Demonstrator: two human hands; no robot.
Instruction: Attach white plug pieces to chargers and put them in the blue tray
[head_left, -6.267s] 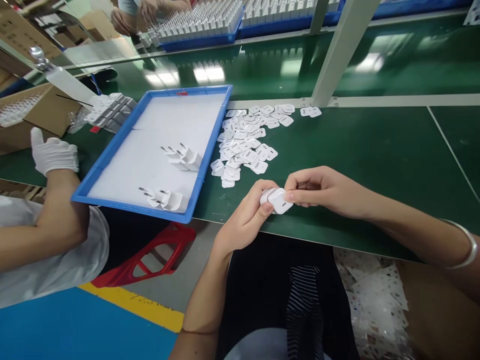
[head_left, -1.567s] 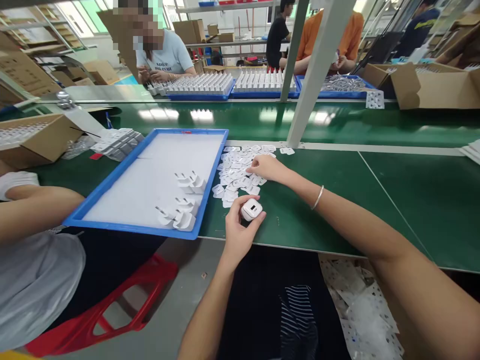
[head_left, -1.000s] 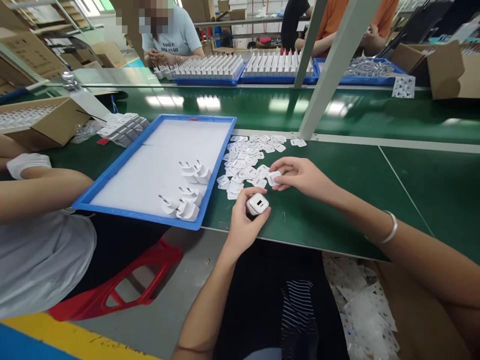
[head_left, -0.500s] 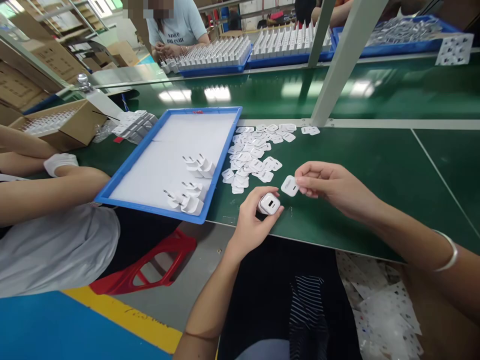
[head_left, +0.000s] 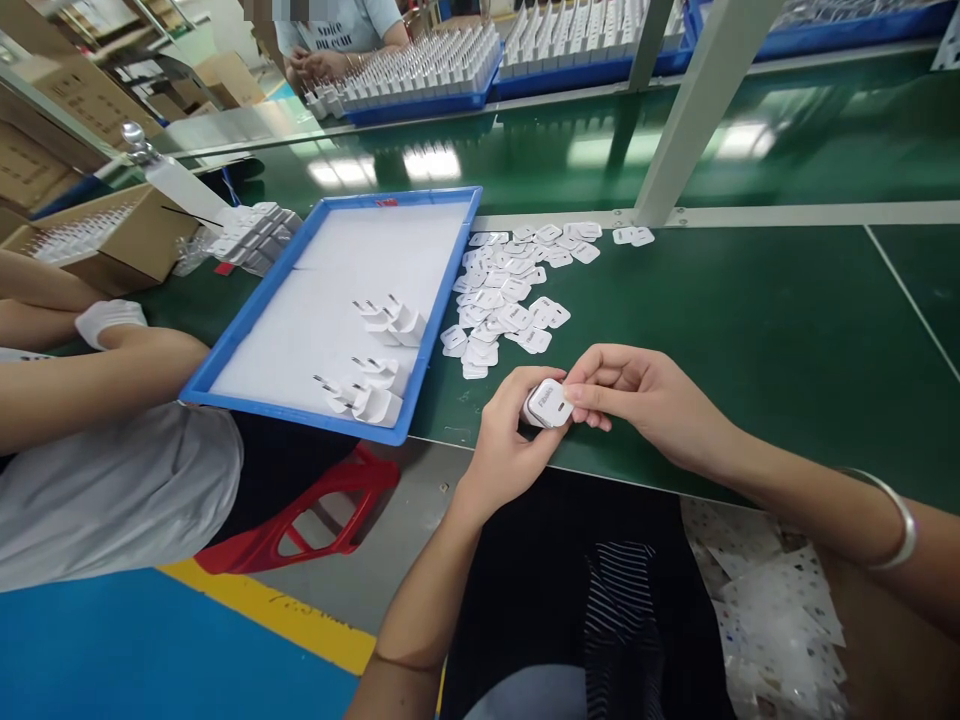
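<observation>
My left hand (head_left: 506, 430) is closed around a white plug charger (head_left: 531, 412), its flat end turned up towards me. Between the thumb and fingers of my right hand (head_left: 637, 400) is the right edge of a white cover plate (head_left: 551, 403) with a small slot. The plate lies over the charger's end; whether it is fully seated I cannot tell. Beyond my hands, a loose heap of similar cover plates (head_left: 495, 300) is spread on the green table (head_left: 720, 330). Several white plug chargers (head_left: 379, 405) with two pins stand in the blue-rimmed tray (head_left: 300, 408) to the left.
A co-worker's arm (head_left: 97, 380) reaches in at the left beside a cardboard box (head_left: 142, 240) of chargers. A slanting metal post (head_left: 701, 110) rises behind the plates. Across the green belt (head_left: 525, 165) stand filled blue trays (head_left: 427, 108). Plastic bags (head_left: 772, 610) lie below right.
My right hand has moved left and brought the cover plate onto the end of the charger, hiding its slot. My left hand keeps its hold. The view has tilted down slightly.
</observation>
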